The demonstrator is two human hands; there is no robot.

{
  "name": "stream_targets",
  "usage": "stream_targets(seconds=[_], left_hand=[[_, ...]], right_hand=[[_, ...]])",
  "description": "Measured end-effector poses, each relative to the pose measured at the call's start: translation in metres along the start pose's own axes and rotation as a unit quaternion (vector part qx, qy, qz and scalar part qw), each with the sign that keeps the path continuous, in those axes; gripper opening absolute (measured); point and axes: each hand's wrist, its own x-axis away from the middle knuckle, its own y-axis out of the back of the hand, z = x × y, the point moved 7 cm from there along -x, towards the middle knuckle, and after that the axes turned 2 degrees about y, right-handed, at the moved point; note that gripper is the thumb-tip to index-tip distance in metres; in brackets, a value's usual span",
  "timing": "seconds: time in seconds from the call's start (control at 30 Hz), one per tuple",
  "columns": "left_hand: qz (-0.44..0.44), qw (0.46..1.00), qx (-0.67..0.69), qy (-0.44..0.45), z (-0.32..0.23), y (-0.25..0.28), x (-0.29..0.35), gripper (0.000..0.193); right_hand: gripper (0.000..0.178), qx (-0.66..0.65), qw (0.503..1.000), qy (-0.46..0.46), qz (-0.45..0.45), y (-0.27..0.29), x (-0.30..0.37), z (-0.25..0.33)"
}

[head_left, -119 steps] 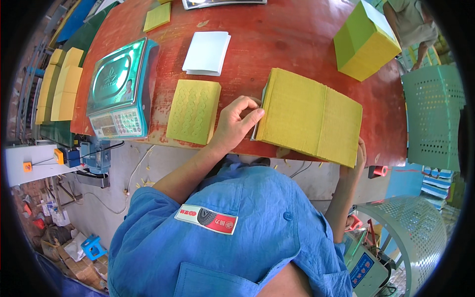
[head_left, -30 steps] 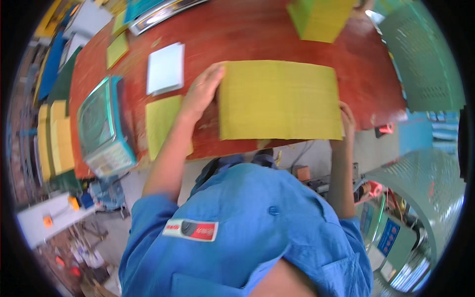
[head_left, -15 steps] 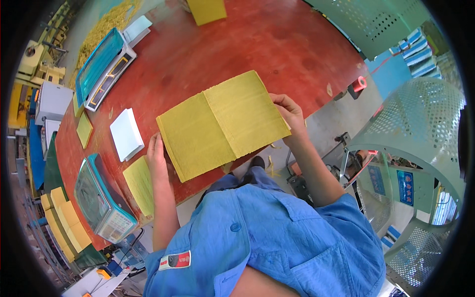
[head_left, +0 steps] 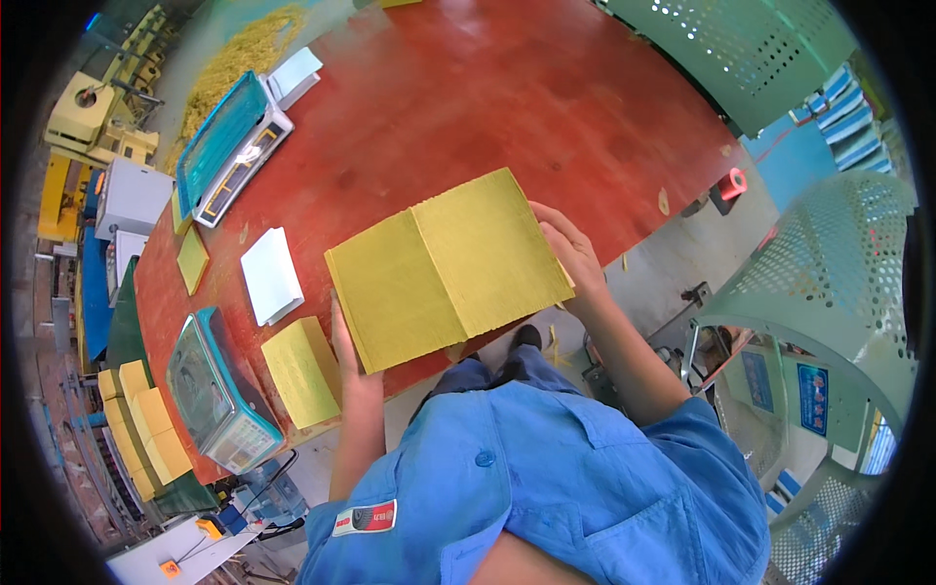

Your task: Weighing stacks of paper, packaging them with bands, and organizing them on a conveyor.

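A thick yellow stack of sheets (head_left: 444,268), two halves side by side, rests at the near edge of the red-brown table (head_left: 468,107). My left hand (head_left: 347,353) presses flat against its left end, and my right hand (head_left: 568,252) grips its right end. I hold the stack between both hands. A smaller yellow stack (head_left: 302,370) lies just left of my left hand. Beyond it sits a white pile of sheets (head_left: 272,276).
A teal weighing scale (head_left: 216,390) stands at the table's left end, a second scale (head_left: 234,146) further back. A small yellow pad (head_left: 192,259) lies near it. Green perforated bins (head_left: 838,283) stand to my right, and yellow blocks (head_left: 146,439) are piled at far left.
Over four seconds my view swung right and the stack came square between both hands. In the last half second my left hand slid nearer along the stack's left end.
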Motion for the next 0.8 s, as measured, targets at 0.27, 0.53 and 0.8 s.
stream_targets(seconds=[0.27,0.53,0.8], left_hand=[[0.08,0.993,0.069,0.058,0.008,-0.017,0.011,0.054],[0.117,0.988,-0.066,0.077,0.021,-0.023,0.024,0.043],[0.374,0.886,-0.182,0.205,0.077,-0.086,0.145,0.058]], right_hand=[[0.043,-0.024,0.999,0.026,0.029,-0.026,0.009,0.004],[0.054,0.008,0.991,0.094,-0.1,-0.003,0.093,-0.03],[0.052,0.0,0.943,0.153,-0.294,0.012,0.327,-0.008]])
